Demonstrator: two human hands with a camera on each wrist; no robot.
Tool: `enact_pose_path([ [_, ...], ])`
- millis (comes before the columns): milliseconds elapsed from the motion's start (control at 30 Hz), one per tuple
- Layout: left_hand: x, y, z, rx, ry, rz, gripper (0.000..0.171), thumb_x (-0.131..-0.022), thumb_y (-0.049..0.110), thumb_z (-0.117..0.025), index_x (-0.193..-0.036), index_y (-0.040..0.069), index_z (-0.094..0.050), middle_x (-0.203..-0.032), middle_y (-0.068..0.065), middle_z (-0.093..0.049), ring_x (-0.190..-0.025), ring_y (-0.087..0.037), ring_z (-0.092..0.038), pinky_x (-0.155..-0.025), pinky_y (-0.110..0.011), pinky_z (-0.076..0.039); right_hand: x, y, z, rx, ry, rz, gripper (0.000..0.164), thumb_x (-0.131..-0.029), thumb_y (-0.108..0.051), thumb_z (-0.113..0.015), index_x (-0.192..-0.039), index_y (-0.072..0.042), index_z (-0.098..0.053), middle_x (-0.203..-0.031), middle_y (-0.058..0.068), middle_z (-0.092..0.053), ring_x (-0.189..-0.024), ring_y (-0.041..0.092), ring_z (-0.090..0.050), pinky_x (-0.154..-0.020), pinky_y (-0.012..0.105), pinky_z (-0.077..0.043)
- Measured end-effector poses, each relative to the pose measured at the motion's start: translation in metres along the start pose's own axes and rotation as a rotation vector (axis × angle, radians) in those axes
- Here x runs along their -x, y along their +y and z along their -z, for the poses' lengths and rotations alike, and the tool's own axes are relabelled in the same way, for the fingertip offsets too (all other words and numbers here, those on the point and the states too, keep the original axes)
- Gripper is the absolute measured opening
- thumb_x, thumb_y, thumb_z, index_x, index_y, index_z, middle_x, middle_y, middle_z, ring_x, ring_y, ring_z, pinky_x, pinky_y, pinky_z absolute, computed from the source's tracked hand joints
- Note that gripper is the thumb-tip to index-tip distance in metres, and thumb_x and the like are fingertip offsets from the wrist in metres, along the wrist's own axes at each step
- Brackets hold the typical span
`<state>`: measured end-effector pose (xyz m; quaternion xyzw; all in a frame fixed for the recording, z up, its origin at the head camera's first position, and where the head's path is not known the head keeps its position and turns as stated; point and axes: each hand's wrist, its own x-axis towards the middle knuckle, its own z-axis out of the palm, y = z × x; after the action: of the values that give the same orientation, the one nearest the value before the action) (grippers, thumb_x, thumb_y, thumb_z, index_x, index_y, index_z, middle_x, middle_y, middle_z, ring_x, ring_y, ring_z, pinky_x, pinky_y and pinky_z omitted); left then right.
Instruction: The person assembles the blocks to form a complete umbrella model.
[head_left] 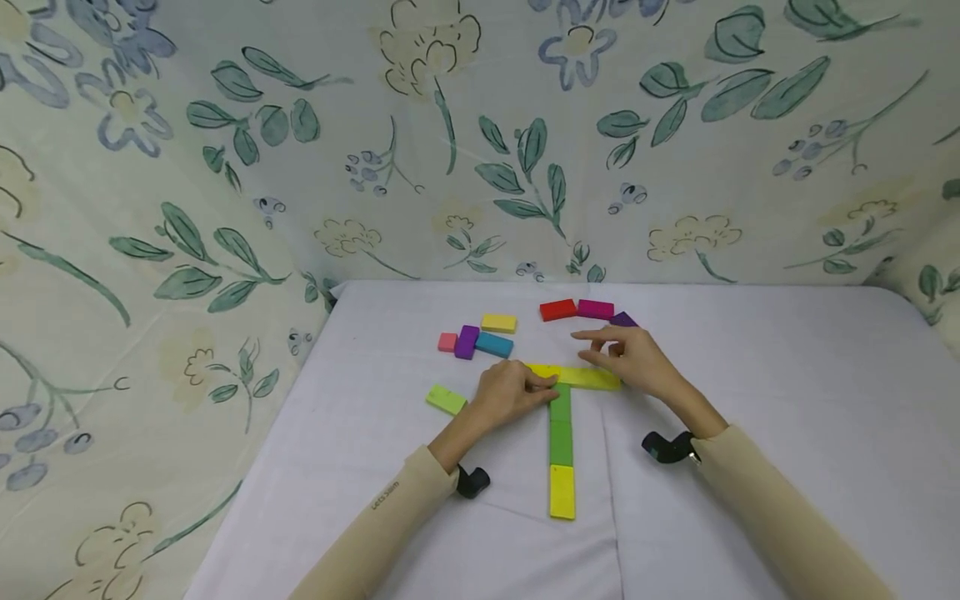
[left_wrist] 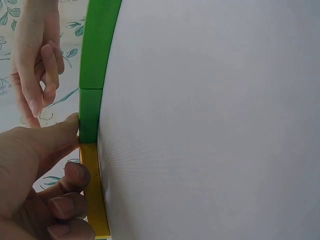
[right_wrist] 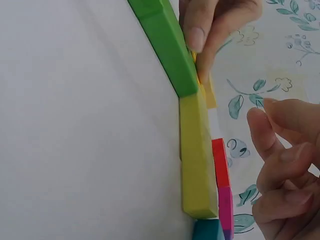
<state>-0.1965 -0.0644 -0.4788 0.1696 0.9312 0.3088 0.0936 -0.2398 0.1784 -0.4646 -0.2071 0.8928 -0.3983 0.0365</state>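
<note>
Flat coloured blocks form a T on the white cloth. Its crossbar joins a yellow block (head_left: 542, 369) to a yellow-green block (head_left: 596, 379). Down the stem run a green block (head_left: 560, 406), another green block (head_left: 561, 443) and a yellow block (head_left: 562, 492). My left hand (head_left: 517, 390) pinches the crossbar's yellow block beside the junction, thumb close against the upper green block. Above the crossbar's right end hovers my right hand (head_left: 633, 357), thumb and forefinger apart, holding nothing. A teal block (right_wrist: 207, 230) shows past that end in the right wrist view.
Beyond the crossbar lie red (head_left: 558, 310), magenta (head_left: 596, 309) and dark purple (head_left: 622, 319) blocks. Farther left sit yellow (head_left: 498, 322), blue (head_left: 495, 344), purple (head_left: 467, 342) and pink (head_left: 447, 342) ones. A light green block (head_left: 446, 399) lies by my left wrist.
</note>
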Motion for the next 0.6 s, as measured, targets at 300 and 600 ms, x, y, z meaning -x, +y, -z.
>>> enact_pose_path([
  [300, 0.002, 0.003, 0.001, -0.003, 0.013, 0.000, 0.034, -0.092, 0.036, -0.079, -0.123, 0.023, -0.075, -0.065, 0.006, -0.067, -0.049, -0.009, -0.038, -0.049, -0.018, -0.026, 0.042, 0.002, -0.031, -0.162, -0.037, -0.022, 0.042, -0.095, -0.019, -0.077, -0.135, -0.010, -0.069, -0.080, 0.001, -0.077, -0.077, 0.017, -0.069, -0.069, 0.018, -0.047],
  [600, 0.001, 0.000, -0.001, 0.004, 0.005, 0.002, 0.033, -0.093, 0.037, -0.078, -0.123, 0.024, -0.074, -0.062, 0.004, -0.064, -0.049, -0.009, -0.035, -0.051, -0.019, -0.026, 0.053, -0.002, -0.052, -0.304, -0.004, -0.099, 0.043, -0.094, -0.021, -0.078, -0.133, -0.005, -0.070, -0.081, 0.006, -0.079, -0.076, 0.015, -0.075, -0.081, 0.014, -0.052],
])
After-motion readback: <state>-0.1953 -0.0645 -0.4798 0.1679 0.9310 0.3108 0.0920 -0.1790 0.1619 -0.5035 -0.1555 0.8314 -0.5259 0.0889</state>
